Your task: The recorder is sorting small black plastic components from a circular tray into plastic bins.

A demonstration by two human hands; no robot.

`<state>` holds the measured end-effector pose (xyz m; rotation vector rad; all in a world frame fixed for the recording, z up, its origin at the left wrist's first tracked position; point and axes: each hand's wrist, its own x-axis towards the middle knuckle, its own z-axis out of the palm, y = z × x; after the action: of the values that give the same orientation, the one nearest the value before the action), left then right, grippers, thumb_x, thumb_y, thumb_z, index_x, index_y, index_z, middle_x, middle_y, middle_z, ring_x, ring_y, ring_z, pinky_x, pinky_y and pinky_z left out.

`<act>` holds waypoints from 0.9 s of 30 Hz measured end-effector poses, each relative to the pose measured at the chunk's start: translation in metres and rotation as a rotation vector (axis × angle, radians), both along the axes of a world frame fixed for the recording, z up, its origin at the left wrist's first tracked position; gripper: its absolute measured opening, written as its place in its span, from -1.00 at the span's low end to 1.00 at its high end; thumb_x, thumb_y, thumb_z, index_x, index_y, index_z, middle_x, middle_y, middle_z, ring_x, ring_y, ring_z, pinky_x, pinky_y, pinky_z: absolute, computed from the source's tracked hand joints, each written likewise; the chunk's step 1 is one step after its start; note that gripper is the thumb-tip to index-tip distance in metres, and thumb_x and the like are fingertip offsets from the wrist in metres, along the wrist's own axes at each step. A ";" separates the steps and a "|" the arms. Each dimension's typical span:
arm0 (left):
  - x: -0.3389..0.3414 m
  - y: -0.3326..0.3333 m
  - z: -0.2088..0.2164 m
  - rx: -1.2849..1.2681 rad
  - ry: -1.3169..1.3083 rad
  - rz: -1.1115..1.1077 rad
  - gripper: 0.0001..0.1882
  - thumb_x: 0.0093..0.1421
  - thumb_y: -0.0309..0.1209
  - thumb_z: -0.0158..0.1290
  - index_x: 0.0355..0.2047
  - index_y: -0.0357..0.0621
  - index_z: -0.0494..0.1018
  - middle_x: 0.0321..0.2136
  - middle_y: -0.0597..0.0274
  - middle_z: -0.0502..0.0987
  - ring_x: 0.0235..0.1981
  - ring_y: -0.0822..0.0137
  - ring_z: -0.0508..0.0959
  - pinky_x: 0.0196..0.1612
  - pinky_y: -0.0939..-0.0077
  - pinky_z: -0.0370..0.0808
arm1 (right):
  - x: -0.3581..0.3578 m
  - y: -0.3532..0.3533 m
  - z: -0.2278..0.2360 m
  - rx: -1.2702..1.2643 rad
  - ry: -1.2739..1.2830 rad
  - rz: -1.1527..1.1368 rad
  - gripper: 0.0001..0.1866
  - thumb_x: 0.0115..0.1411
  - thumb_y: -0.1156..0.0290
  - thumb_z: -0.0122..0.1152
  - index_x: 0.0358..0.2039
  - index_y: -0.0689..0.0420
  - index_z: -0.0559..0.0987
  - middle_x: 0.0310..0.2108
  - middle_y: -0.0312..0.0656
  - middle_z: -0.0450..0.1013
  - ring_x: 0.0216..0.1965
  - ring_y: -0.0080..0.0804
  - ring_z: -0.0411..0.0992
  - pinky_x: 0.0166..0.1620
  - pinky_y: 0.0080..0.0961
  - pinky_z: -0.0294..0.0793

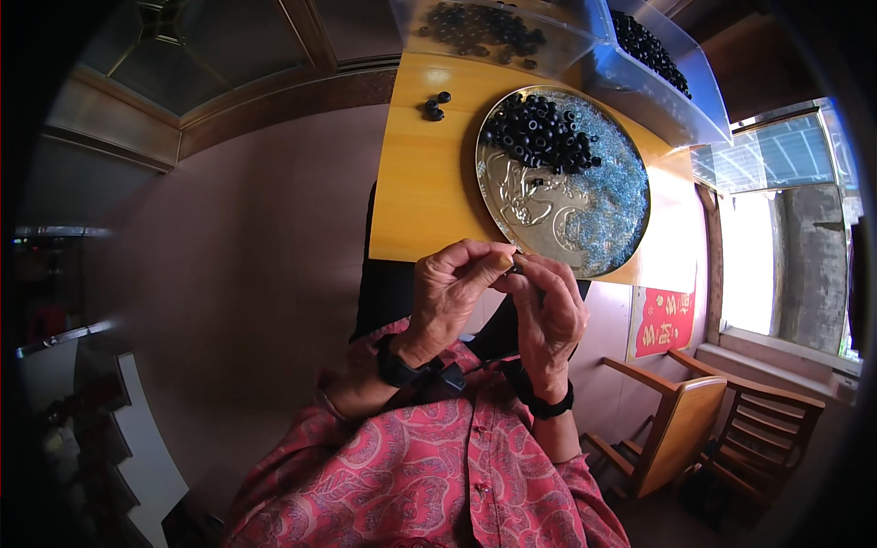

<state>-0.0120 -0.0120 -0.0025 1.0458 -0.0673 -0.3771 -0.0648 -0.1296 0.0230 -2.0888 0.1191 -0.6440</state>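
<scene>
Pinching a small black bead (516, 269) together, the left hand (446, 294) and right hand (551, 310) were by the tabletop's (416, 215) near edge.

On your left, a pinkish floor (256, 237) runs up to a wood-framed door (247, 59) with dark panels and a gold-coloured ornament (161, 27) at the top. Low on that side you have a white board (148, 443) with a stepped edge, half in shadow. On your right, a bright window (749, 260) stands above a wooden chair (767, 425) with a slatted back, and near the chair you see a red poster (665, 336) with pale markings.
</scene>
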 end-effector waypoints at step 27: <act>0.001 0.003 0.006 -0.147 0.195 -0.080 -0.80 0.25 -0.38 0.12 -0.25 -0.30 0.55 -0.47 0.27 0.59 -0.45 0.52 0.58 -0.37 0.65 0.57 | 0.004 0.003 -0.002 -0.140 -0.099 -0.009 -0.80 0.02 0.65 0.30 -0.30 0.23 0.56 -0.32 -0.04 0.52 -0.18 -0.08 0.55 -0.08 -0.30 0.56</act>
<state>-0.0106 -0.0087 0.0037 0.8584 0.0379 -0.5374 -0.0611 -0.1271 0.0213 -2.1864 0.0287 -0.7790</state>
